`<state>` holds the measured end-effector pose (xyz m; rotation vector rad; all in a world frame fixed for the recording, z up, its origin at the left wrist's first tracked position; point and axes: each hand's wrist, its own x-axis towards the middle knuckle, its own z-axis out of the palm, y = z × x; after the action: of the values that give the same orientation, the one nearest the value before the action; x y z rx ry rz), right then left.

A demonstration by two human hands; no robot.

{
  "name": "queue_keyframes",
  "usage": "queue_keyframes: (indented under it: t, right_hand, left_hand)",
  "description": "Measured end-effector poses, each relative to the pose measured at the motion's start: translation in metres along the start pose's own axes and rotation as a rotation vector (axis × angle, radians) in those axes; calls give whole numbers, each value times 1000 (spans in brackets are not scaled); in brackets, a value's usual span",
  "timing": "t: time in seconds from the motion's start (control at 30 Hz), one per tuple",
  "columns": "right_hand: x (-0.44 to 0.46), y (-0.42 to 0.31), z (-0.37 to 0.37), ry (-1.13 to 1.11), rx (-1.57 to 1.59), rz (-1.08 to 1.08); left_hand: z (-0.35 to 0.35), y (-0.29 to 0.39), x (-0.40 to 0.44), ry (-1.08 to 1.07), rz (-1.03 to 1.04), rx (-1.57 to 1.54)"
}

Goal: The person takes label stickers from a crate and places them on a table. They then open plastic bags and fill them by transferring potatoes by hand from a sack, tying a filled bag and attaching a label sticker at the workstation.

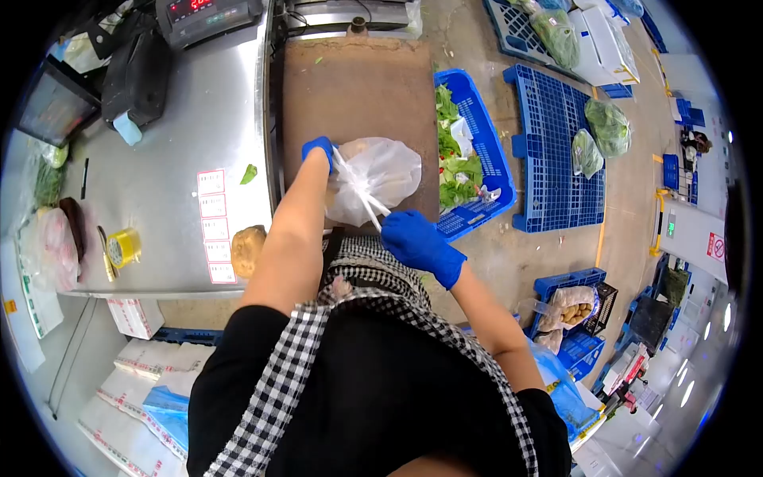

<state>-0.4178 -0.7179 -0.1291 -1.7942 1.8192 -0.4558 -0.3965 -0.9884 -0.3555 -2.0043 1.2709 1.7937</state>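
Observation:
A translucent white plastic bag (381,171) lies on the brown platform (358,87), its neck drawn together and its contents too blurred by the plastic to name. My left hand (319,149), in a blue glove, is closed on one twisted end of the bag at its upper left. With my right hand (413,242), also blue-gloved, I grip the other twisted end at the lower right. The two white strands cross at the neck between my hands. To the left, a potato-like brown lump (248,251) rests on the steel table's edge.
On the steel table (183,135) are a row of labels (215,226), yellow tape (124,247) and a scale display (208,17). A blue crate (497,151) with leafy greens (457,171) stands close on the right. Beyond it lies a blue pallet (556,119) with bagged greens (608,127).

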Motion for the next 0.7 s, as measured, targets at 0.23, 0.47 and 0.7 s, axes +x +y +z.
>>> queue_keyframes:
  t: [0.23,0.47,0.7]
  right_hand:
    - [-17,60,33,645,2067,164]
    - [52,24,3,575,1262,375]
    - [78,16,-1,536,1412,242]
  left_hand:
    - [-83,45,-114,-644,357,162]
    - [-71,19,-244,-891,399,-419]
    - [-43,-14,-232,-753,733,-184]
